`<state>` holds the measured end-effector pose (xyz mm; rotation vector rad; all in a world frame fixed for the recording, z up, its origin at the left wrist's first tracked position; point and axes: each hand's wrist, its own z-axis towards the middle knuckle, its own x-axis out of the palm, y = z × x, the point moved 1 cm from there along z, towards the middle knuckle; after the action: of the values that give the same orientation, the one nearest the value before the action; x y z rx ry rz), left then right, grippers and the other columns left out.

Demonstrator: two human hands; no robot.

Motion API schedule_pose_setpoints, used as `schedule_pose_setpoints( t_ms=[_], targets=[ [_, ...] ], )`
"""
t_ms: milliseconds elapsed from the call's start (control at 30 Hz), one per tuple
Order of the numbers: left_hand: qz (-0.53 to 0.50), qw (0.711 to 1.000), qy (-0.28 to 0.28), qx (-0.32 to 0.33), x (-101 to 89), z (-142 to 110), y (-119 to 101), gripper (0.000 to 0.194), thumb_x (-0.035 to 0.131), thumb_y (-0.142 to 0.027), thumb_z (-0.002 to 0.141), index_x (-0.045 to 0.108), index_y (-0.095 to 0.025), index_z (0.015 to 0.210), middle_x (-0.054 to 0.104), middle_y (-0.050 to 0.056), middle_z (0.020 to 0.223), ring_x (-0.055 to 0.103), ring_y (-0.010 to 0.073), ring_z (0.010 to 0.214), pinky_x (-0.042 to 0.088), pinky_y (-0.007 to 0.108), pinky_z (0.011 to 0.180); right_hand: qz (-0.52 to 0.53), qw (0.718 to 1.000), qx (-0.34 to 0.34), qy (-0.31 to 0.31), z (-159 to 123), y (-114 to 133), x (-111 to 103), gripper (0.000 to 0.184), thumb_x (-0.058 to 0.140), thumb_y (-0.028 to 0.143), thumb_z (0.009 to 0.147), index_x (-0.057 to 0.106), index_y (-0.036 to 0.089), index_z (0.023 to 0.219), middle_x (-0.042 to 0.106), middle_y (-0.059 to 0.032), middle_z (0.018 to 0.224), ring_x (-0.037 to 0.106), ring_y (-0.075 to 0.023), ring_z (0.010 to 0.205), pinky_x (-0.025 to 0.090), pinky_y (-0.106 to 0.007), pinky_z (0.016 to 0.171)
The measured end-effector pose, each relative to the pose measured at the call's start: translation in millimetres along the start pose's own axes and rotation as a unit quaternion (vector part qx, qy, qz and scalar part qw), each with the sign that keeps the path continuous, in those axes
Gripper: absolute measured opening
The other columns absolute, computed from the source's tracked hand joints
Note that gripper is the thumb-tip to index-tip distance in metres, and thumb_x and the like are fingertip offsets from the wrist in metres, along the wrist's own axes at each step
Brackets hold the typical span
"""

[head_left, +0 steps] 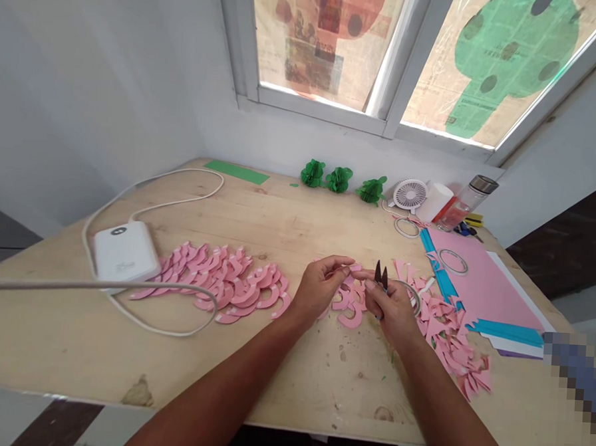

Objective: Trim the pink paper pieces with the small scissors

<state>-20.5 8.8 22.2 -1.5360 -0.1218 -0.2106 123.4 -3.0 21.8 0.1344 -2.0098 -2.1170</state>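
Note:
My left hand point(319, 285) is closed in a pinch over the middle of the table, with a small pink paper piece point(355, 268) at its fingertips, partly covered by the fingers. In my right hand point(392, 309) is a pair of scissors point(381, 275), dark blades pointing up and slightly apart. The right index finger reaches across to the left fingertips. Just below both hands lie curved pink paper cutouts point(350, 313). To the left spreads a larger heap of pink paper arcs point(247, 290), some with whitish patches.
Pink scraps point(447, 334) pile right of my right hand, near pink sheets point(495, 280) and a tape roll point(453, 261). A white device point(127, 250) with a looping cable sits left. Green paper ornaments point(339, 179), a small fan point(410, 195) and a bottle point(466, 205) stand at the back.

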Motion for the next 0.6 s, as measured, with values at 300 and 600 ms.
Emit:
schedule_pose_setpoints(
  t_ms=[300,600],
  targets=[
    [-0.008,0.999,0.035,0.000,-2.8,0,-11,0.018,0.064,-0.028,0.066,0.069,-0.013,0.073,0.066,0.003,0.070,0.056,0.0127,0.065,0.042,0.022,0.059,-0.021,1.000,-0.009,0.015,0,1,-1,0.026,0.058,0.032,0.078,0.066,0.014,0.094,0.027,0.0085,0.045,0.022,-0.0058,0.042,0.017,-0.022,0.041],
    [-0.023,0.998,0.015,-0.051,-1.1,-4,-13,0.018,0.066,-0.029,0.062,0.062,-0.012,0.066,0.049,-0.004,0.051,0.040,0.0063,0.044,0.030,0.018,0.041,-0.112,0.992,-0.014,-0.062,2,-2,-4,0.027,0.057,0.039,0.077,0.065,0.014,0.085,0.028,0.0073,0.048,0.023,-0.0067,0.043,0.018,-0.022,0.041]
  ],
)
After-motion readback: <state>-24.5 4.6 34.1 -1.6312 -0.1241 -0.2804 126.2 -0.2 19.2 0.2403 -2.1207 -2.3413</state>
